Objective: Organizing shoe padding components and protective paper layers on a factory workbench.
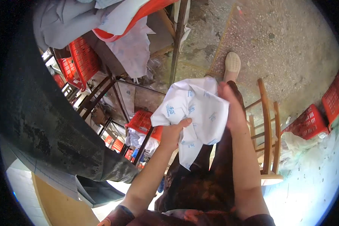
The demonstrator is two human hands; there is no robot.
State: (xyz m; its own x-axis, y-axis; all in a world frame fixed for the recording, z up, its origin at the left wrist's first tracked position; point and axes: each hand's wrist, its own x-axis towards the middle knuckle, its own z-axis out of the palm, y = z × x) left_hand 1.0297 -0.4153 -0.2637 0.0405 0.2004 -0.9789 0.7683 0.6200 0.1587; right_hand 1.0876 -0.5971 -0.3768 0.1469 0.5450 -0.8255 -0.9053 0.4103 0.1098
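A creased white sheet of thin printed wrapping paper [203, 109] with small blue marks hangs in front of my lap. My left hand [174, 135] is closed on its lower left part, the thumb lying across the front and the other fingers hidden behind. One pointed corner of the sheet droops below that hand. Against the right edge of the sheet is my right hand [232, 107], upright and smeared by motion. Its fingers are partly behind the paper, so their grip does not show.
A red basin [133, 26] with grey-white sheets stands at the upper left. Red plastic baskets [84, 62] sit below the dark table [45, 124] on my left. To my right are a wooden chair [266, 124] and a red crate [307, 122]. A foot in a beige shoe [232, 62] rests ahead.
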